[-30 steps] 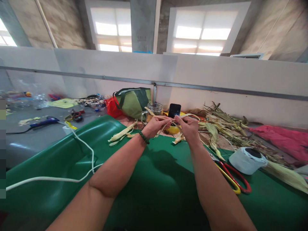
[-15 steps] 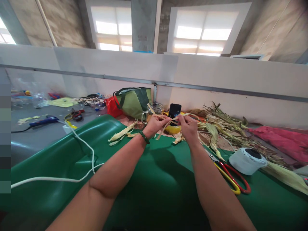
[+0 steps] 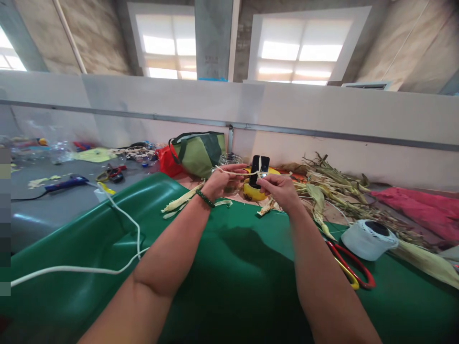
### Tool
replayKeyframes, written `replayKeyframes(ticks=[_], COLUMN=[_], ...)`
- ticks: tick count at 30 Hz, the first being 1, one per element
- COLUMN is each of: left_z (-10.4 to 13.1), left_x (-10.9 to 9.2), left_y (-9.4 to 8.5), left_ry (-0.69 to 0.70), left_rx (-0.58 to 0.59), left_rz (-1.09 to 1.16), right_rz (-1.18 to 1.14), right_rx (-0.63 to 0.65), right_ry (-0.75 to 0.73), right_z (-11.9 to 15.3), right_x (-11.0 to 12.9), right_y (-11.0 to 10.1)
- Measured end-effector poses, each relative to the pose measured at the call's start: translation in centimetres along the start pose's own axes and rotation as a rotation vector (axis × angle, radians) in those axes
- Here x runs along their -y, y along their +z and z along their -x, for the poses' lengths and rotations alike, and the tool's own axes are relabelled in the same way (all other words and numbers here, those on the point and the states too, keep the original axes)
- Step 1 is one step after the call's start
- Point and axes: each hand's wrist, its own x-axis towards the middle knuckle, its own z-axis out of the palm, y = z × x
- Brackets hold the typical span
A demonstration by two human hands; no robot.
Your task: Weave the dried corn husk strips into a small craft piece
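A thin, pale strip of husk (image 3: 239, 173) stretches between my two hands above the far part of the green mat (image 3: 229, 282). My left hand (image 3: 223, 180), with a beaded bracelet at its wrist, has its fingers extended toward the right, and one end of the strip runs over it. My right hand (image 3: 278, 186) pinches the strip where a short piece stands up in front of the phone (image 3: 255, 177). Behind my left hand is a glass jar (image 3: 230, 160). Loose husk pieces (image 3: 181, 200) lie on the mat at the left.
Red and yellow scissors (image 3: 353, 267) and a spool of white twine (image 3: 369, 239) lie at the right, near piled dried husks (image 3: 332, 191). A white cable (image 3: 86, 270) crosses the mat's left side. A green bag (image 3: 201, 153) stands behind; a blue glue gun (image 3: 68, 183) lies far left.
My left hand has moved slightly left and its fingers have opened out from a pinch. The crossed strips are now drawn into one line, with an end standing up by my right hand.
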Motion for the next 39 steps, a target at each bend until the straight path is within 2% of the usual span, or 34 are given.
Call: replayKeyframes(ticks=[1, 2, 4, 7, 11, 16, 22, 25, 29, 34, 36, 39], left_z=[-0.1, -0.2, -0.1, 0.4, 1.0, 0.7, 0.7, 0.8, 0.8, 0.7, 0.7, 0.9], left_x=[-0.3, -0.5, -0.7, -0.5, 0.1, 0.5, 0.4, 0.1, -0.1, -0.3, -0.4, -0.5], left_y=[-0.5, -0.9, -1.1, -0.5, 0.7, 0.9, 1.0, 0.9, 0.5, 0.3, 0.3, 0.2], left_ry=[0.009, 0.006, -0.049, -0.108, -0.108, -0.025, 0.12, 0.146, 0.086, -0.087, -0.088, 0.012], left_rx=[-0.064, -0.062, 0.042, 0.205, 0.28, 0.291, 0.282, 0.313, 0.328, 0.209, 0.194, 0.232], left_rz=[0.014, 0.035, 0.043, -0.066, -0.148, -0.175, -0.527, -0.595, -0.577, -0.345, -0.326, -0.44], right_rz=[-0.011, -0.014, -0.003, 0.002, 0.034, 0.132, 0.251, 0.263, 0.243, 0.218, 0.216, 0.217], right_rx=[0.029, 0.059, 0.124, 0.174, 0.173, 0.165, 0.196, 0.202, 0.218, 0.237, 0.244, 0.248], right_ry=[0.0, -0.004, -0.014, -0.03, -0.055, -0.096, -0.077, -0.105, -0.104, -0.079, -0.078, -0.078], right_z=[0.1, 0.1, 0.3, 0.5, 0.7, 0.7, 0.4, 0.3, 0.1, -0.1, -0.1, 0.0], right_x=[0.2, 0.4, 0.6, 0.6, 0.5, 0.3, -0.3, -0.6, -1.0, -1.4, -1.3, -1.0], right_y=[-0.4, -0.6, -0.8, -0.4, 0.1, 0.4, 0.2, -0.1, -0.5, -0.6, -0.5, -0.5])
